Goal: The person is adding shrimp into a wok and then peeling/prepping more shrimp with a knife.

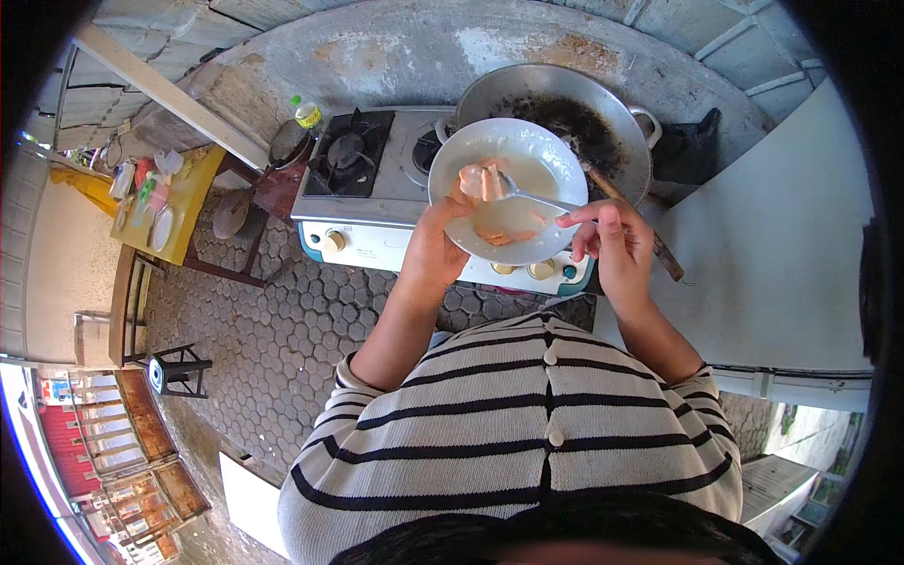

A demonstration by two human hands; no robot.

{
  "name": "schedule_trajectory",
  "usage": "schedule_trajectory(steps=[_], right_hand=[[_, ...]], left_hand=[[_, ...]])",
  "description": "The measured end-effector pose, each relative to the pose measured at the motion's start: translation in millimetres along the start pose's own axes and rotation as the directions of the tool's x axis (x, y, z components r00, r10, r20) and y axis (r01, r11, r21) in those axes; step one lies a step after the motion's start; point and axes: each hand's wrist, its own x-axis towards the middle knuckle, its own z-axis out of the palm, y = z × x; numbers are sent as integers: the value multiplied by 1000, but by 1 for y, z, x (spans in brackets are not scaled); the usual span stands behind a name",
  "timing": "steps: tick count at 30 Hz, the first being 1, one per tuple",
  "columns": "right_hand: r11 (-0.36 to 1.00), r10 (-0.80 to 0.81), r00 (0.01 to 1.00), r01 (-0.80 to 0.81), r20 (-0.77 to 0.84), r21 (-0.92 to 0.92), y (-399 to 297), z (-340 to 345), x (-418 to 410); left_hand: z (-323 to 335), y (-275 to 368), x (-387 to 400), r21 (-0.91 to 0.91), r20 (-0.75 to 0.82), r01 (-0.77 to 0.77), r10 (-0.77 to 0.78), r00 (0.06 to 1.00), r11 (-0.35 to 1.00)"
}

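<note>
My left hand (441, 244) grips the near left rim of a white bowl (462, 145), thumb over the edge. In the bowl is a pale, milky liquid with orange-pink slices (494, 236) in it. My right hand (618, 244) holds the handle of a metal spoon (540, 201) between its fingers, over the bowl's right side. Several cut pieces (487, 182) rest on the spoon's head above the liquid. The bowl is held over the front of a gas stove (367, 244) and hides part of it. Behind it sits a large metal wok (512, 88) with a dark, oily inside.
A wooden-handled utensil (664, 254) leans out of the wok toward the right. Left of the stove stand a bottle with a green cap (305, 113) and a dark pan (289, 143). A yellow-topped table (185, 219) holds plates and bags. A white panel (770, 247) borders the right side.
</note>
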Motion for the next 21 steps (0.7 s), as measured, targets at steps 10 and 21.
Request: schedule_trajectory(steps=[10, 21], right_hand=[[999, -46, 989, 48, -139, 10, 0, -26, 13], [988, -34, 959, 74, -280, 133, -12, -59, 20]], left_hand=[[7, 5, -1, -167, 115, 14, 5, 993, 986], [9, 3, 1, -158, 251, 27, 14, 968, 987]])
